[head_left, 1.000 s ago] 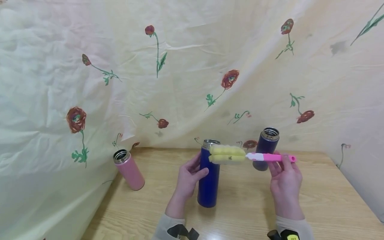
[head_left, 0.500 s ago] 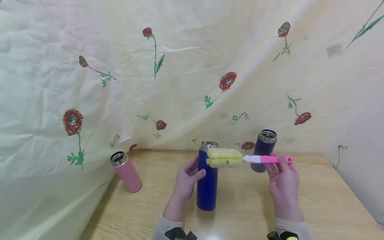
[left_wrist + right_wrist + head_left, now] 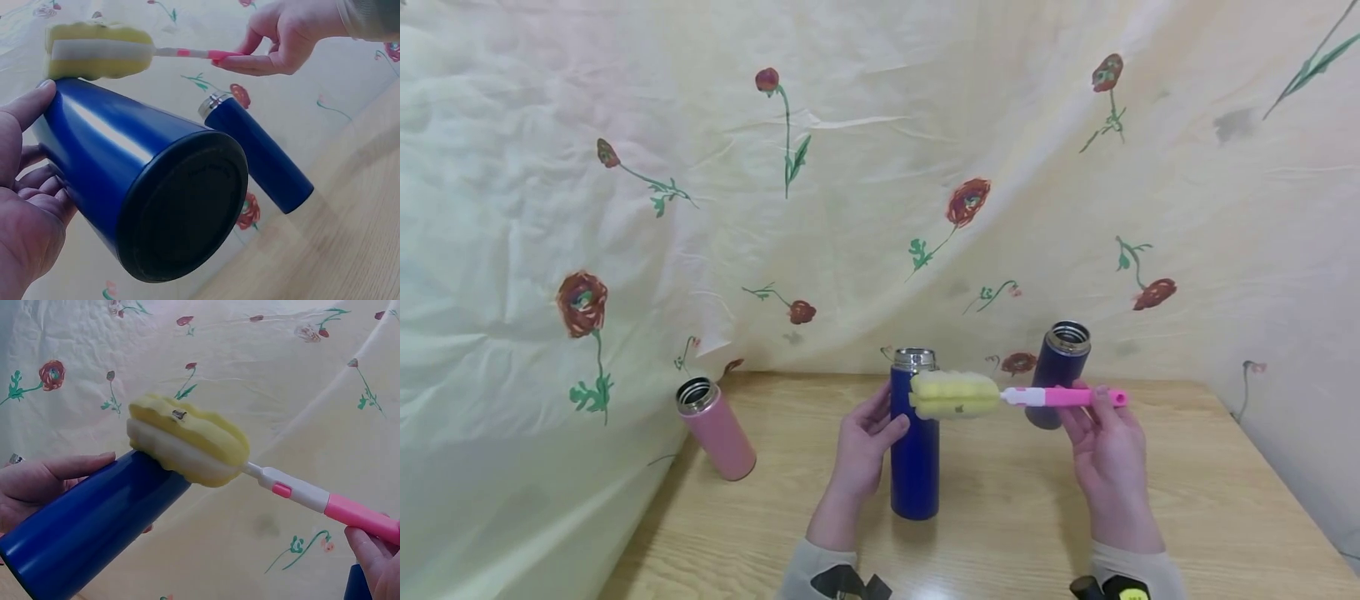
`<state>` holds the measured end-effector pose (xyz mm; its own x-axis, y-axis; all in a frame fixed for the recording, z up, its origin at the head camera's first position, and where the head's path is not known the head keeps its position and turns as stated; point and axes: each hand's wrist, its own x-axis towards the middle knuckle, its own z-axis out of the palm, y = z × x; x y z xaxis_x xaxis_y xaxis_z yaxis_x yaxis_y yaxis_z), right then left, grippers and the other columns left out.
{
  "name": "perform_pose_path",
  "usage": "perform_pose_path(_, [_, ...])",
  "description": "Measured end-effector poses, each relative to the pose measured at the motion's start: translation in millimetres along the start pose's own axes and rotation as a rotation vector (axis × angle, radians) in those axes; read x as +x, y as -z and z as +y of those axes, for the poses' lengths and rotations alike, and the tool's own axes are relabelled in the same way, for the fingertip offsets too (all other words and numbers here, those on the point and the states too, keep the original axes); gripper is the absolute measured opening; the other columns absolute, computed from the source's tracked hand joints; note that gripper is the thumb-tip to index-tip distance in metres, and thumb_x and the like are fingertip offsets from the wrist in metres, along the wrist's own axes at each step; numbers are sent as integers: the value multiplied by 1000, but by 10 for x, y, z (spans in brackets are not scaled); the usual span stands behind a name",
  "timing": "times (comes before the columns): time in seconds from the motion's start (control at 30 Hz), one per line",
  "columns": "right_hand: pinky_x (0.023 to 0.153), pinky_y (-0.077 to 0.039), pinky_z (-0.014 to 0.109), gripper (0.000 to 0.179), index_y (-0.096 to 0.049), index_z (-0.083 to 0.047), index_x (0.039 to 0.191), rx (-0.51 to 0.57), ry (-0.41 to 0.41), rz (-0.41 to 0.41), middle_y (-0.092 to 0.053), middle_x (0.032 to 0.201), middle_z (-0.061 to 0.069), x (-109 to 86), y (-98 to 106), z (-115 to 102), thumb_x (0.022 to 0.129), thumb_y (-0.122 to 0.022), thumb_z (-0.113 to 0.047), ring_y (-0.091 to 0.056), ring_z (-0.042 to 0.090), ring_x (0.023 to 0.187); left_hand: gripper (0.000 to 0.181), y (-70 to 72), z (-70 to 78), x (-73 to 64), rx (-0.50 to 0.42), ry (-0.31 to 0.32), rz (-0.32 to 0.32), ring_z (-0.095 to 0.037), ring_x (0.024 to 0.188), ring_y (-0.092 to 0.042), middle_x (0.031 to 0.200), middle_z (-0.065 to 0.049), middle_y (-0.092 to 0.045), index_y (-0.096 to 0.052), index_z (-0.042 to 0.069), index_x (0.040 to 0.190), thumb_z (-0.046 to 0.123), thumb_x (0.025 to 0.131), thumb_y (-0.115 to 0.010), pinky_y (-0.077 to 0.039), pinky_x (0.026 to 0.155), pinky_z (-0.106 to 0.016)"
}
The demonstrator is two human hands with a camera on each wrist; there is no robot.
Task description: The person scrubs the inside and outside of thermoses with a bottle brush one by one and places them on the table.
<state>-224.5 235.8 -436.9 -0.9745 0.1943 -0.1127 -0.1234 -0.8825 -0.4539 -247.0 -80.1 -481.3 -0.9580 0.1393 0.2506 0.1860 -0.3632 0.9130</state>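
Note:
My left hand grips a tall blue insulated bottle around its upper part, thumb in front. The bottle is lidless, with a steel neck, and stands nearly upright in the head view; its dark base shows in the left wrist view. Between thumb and fingers, my right hand holds a sponge bottle brush level by its pink and white handle. The yellow and white sponge head lies across the outside of the bottle, just below the neck, hiding part of it.
A second, shorter dark blue bottle stands lidless behind my right hand. At the left is an open pink bottle. The wooden table meets a flower-printed cloth at its back and left.
The sponge brush has shifted slightly left across the blue bottle. Both hands keep their holds, and the whole head view has shifted a little.

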Motion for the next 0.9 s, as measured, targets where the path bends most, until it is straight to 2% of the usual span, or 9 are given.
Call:
perform_pose_path(0.2, [88,-64,38,9,-56,-7,107,-54,-3,-29,-74,100,12,6,24,-20,109,-61,-13,-80,29,92,67,3,1,2,-30,0,15,-22,123,-70,148,-24,-62,-47,-1,158,7,98,-77,-56,107,-37])
perform_pose_path(0.33, [86,-64,39,8,-59,-5,105,-93,-7,-83,-75,100,12,23,74,-61,108,-61,-12,-79,28,92,68,-1,-2,6,-35,12,30,-24,125,-69,149,-24,-60,-47,-1,158,6,97,-76,-55,107,-37])
perform_pose_path(0.53, [87,-63,36,8,-58,-6,108,-198,-3,-123,-76,104,11,39,119,-115,109,-60,-14,-80,25,96,68,-13,-3,10,-21,26,53,-30,132,-64,152,-24,-57,-47,-1,158,8,98,-77,-53,110,-38])
perform_pose_path(0.7, [85,-64,35,10,-58,-6,110,-296,12,-160,-78,104,10,36,115,-99,109,-61,-16,-80,23,94,68,-10,0,17,-27,25,74,-31,132,-64,152,-23,-58,-48,0,158,10,97,-78,-52,112,-40])
perform_pose_path(0.9, [84,-64,35,11,-59,-7,111,-370,38,-170,-78,103,8,43,125,-91,111,-59,-17,-80,21,92,67,-7,-10,18,-21,19,58,-30,130,-66,151,-22,-59,-50,2,158,11,98,-78,-54,110,-40])
